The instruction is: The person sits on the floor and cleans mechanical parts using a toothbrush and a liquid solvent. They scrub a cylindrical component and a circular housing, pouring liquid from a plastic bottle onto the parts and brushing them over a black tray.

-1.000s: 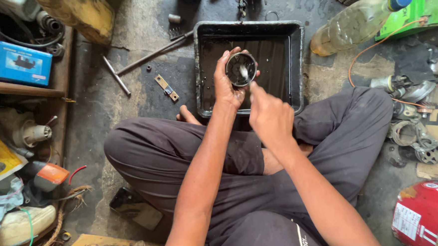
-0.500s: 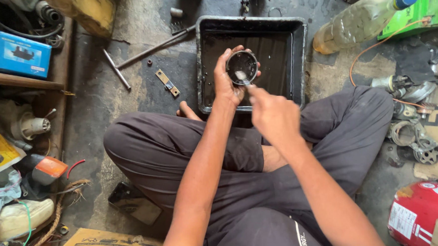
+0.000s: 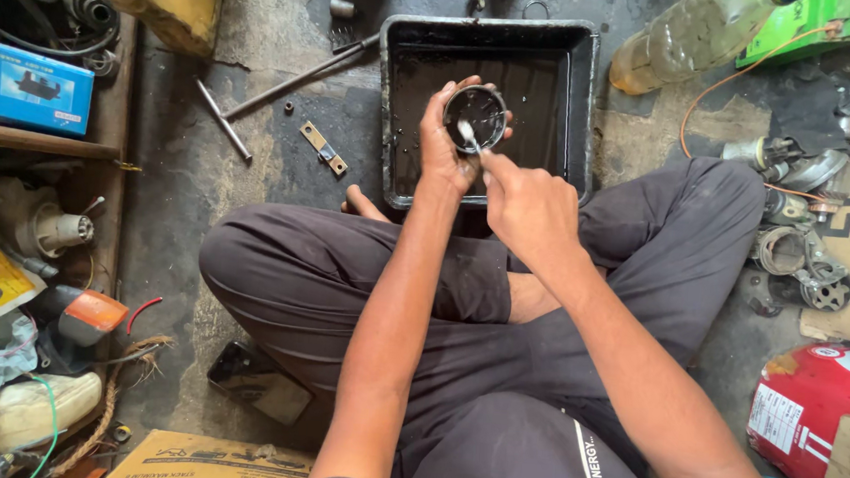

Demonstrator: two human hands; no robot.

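Hands work above crossed legs: right hand [image 3: 528, 210] pinches a small brush [image 3: 468, 135] into the oily, probably slippery metal cup [image 3: 477, 118] that left hand [image 3: 444, 148] wraps by its rim, over the black tray [image 3: 577, 111].

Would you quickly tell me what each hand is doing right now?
Left hand: closed around a round dark metal cup-shaped part.
Right hand: closed on a small white-tipped brush.

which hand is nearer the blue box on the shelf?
Left. The left hand holds a round metal part over the black tray, on the side toward the blue box. The right hand, holding a small brush, is farther off.
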